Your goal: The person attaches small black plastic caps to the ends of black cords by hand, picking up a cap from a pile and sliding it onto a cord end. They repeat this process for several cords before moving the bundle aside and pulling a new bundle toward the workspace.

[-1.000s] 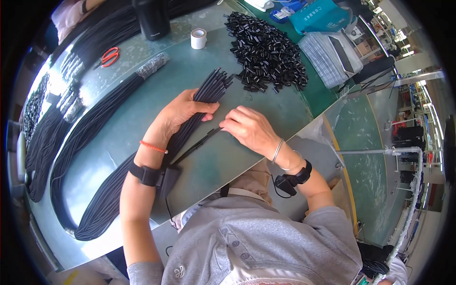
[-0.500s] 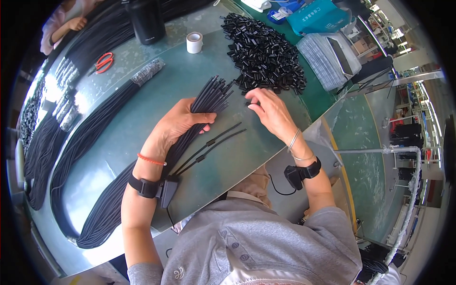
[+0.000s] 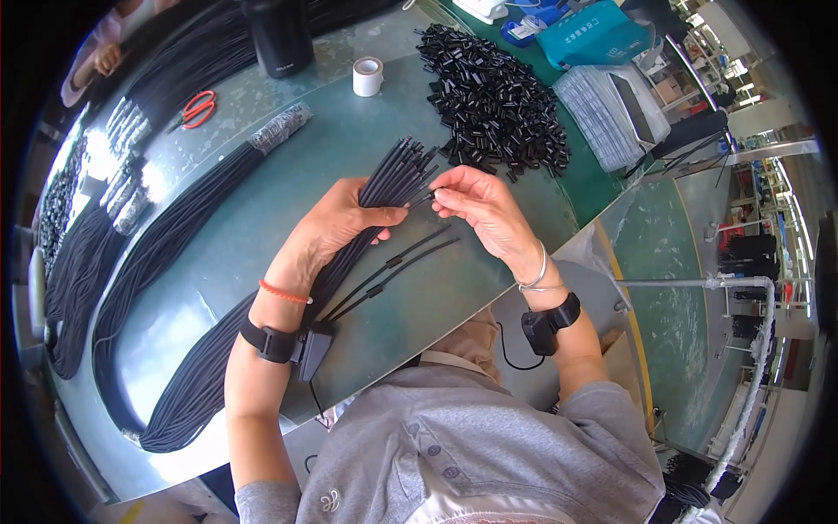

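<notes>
My left hand (image 3: 342, 220) is closed around a thick bundle of thin black cables (image 3: 394, 179), just below their cut ends, with the thumb across the top. At the bundle's right side my right hand (image 3: 491, 214) pinches a small black tube (image 3: 432, 196), mostly hidden by the fingertips. It meets the end of one cable held out from the bundle; whether the cable is inside the tube I cannot tell. Two separate cables, each with a short black sleeve (image 3: 395, 261) partway along, lie on the table below my hands. Beyond my right hand spreads a heap of short black tubes (image 3: 497, 100).
Red-handled scissors (image 3: 200, 109), a white tape roll (image 3: 367, 77) and a black bottle (image 3: 278, 39) stand or lie farther back. Another cable bundle with a wrapped end (image 3: 279, 128) curves along the left. A clear plastic box (image 3: 602, 118) and a teal bag (image 3: 594, 35) sit back right. Another person's hand (image 3: 108, 58) shows far left.
My right hand has moved left from the edge of the tube heap to the bundle's cable ends, its fingers pinching a small tube. My left hand keeps its grip on the bundle.
</notes>
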The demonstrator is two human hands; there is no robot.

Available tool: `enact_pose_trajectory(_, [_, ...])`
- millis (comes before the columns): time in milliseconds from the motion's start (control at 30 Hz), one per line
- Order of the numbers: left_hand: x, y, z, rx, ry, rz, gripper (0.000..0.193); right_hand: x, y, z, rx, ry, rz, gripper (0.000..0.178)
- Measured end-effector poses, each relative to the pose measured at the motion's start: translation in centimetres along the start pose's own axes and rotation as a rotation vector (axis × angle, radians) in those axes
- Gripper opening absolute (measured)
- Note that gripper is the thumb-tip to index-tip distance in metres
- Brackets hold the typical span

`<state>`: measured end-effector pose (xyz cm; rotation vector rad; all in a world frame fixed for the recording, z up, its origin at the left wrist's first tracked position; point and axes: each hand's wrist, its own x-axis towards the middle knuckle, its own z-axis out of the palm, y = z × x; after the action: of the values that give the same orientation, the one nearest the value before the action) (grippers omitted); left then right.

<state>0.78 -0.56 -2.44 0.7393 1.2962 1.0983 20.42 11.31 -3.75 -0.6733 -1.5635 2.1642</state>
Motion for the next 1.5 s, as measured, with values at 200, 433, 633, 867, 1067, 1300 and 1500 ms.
enact_pose_trajectory(200, [-0.1,0.1,-0.2,-0.007,-0.006,0.02,0.025,0.1,-0.3,0.2,0.095,0.02,0.033,0.015])
enact_pose_trajectory(433, [0.0,0.0,-0.1,-0.006,-0.022,0.015,0.024,0.2,-1.4,0.1,-0.201,-0.014,-0.1,0.011])
enact_pose_trajectory(633, [-0.1,0.0,-0.5,-0.027,-0.078,0.014,0.024,0.0,-2.1,0.0,-0.602,-0.031,-0.213,0.007])
enact_pose_trajectory(867, [0.4,-0.5,-0.7,-0.009,-0.104,0.069,0.023,-1.0,-0.3,3.6,-0.828,-0.048,-0.376,0.01])
enact_pose_trajectory(1067, [0.3,-0.4,-0.3,-0.079,-0.07,0.014,0.021,-3.0,0.6,5.7,-1.165,-0.115,-0.634,0.01])
enact_pose_trajectory(1300, [0.3,-0.3,-0.1,-0.054,-0.039,-0.022,0.023,0.2,-0.9,-1.3,-1.453,0.357,-0.545,0.012])
enact_pose_trajectory(1500, [0.4,-0.4,0.1,-0.038,-0.006,-0.013,0.025,0.5,-0.1,-1.7,-1.127,0.148,-0.394,0.019])
